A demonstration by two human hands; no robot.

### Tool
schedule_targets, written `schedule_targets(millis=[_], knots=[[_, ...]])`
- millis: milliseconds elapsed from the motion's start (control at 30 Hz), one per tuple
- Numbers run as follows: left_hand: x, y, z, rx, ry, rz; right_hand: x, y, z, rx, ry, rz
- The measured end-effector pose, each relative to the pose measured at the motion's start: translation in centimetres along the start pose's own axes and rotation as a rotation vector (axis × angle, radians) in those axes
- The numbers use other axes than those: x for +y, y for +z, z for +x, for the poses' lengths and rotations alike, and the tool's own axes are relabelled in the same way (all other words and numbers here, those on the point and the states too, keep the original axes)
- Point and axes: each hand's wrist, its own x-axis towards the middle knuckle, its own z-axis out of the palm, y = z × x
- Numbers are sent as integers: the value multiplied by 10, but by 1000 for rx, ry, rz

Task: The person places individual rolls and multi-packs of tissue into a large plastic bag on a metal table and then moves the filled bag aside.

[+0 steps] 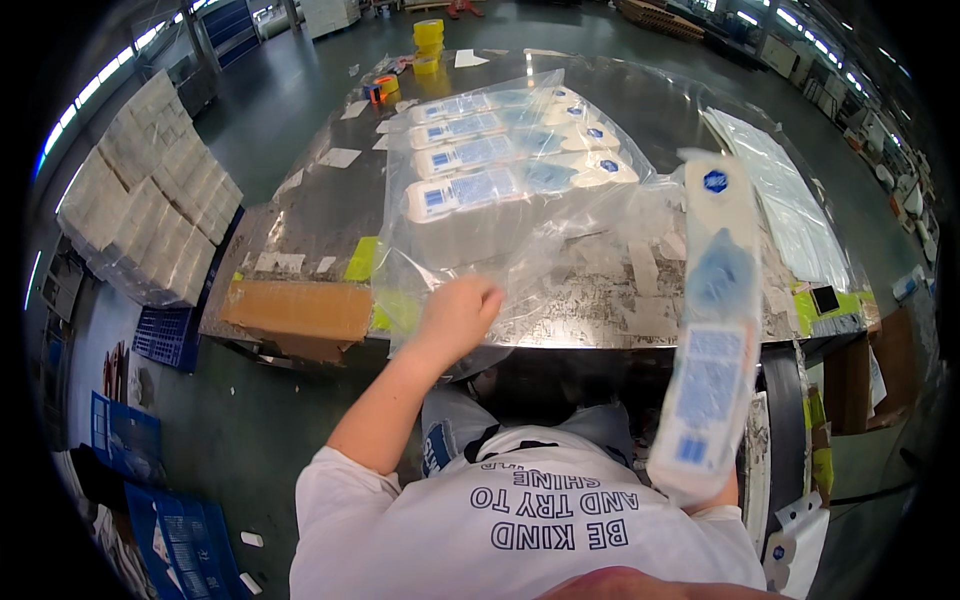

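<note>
A large transparent plastic bag [400, 240] lies on the metal-topped table in front of me. Inside it, several long white packs [465, 190] with blue print are lined up in a row. My left hand [460, 312] is closed on the bag's near edge. On my right, a similar long film-wrapped pack [715, 300] is raised upright, its far end over the tabletop and its near end by my right forearm. My right hand is hidden behind that pack and supports it; a little of the arm [722, 495] shows beneath.
Flat plastic bags [785, 200] are stacked on the table's right side. Rolls of yellow tape [428, 45] stand at the far edge. Cardboard [295, 310] covers the left front edge. Wrapped white packs [150, 190] are piled on a blue pallet at left; blue crates [185, 540] sit below.
</note>
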Motion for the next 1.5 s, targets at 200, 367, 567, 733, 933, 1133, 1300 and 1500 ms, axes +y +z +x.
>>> schedule_targets(millis=[200,367,567,733,933,1133,1300,1500], knots=[[44,-55,44,174,-86,-764,20,35,27,-133,141,96],[89,-101,25,314,55,-829,85,51,43,-154,333,254],[98,-79,-15,10,497,-32,135,59,40,-159,473,370],[79,-81,-20,177,345,-423,99,45,42,-23,304,430],[70,-68,-3,207,346,-612,89,48,48,86,204,333],[93,-57,-5,200,378,-527,91,80,106,33,302,181],[89,-54,-8,263,429,-386,104,94,148,-102,531,-407],[49,-21,9,188,65,-585,96,89,124,-175,342,-698]])
